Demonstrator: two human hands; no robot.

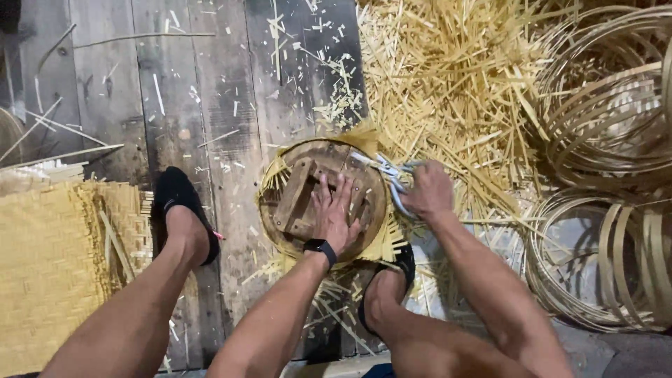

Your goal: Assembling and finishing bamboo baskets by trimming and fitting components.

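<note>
1. The round wooden form (301,178) lies on the plank floor (203,105) between the two feet, with a woven bamboo piece under it — only its yellow fringe (392,241) shows around the rim.
2. The left hand (334,213) lies flat and open on top of the form, fingers spread and pointing to 12 o'clock; it presses, it does not grasp.
3. The right hand (428,190) is closed around the handles of the scissors (386,175), at about 3 o'clock from the left hand and just beside the rim of the form.
4. The long axis of the scissors runs from the right hand toward 10 o'clock, and the blades touch the form's edge at about its 1 o'clock side — so the right hand is the one nearer to the fringe there.
5. Count: one wooden form, one pair of scissors, two hands, two black shoes, one flat woven mat (49,266) at 9 o'clock.
6. At 3 o'clock lie coils of bamboo strip (609,105); I see at least two stacks, the exact number I cannot tell. Loose offcuts (448,84) are heaped at 1 o'clock.
</note>
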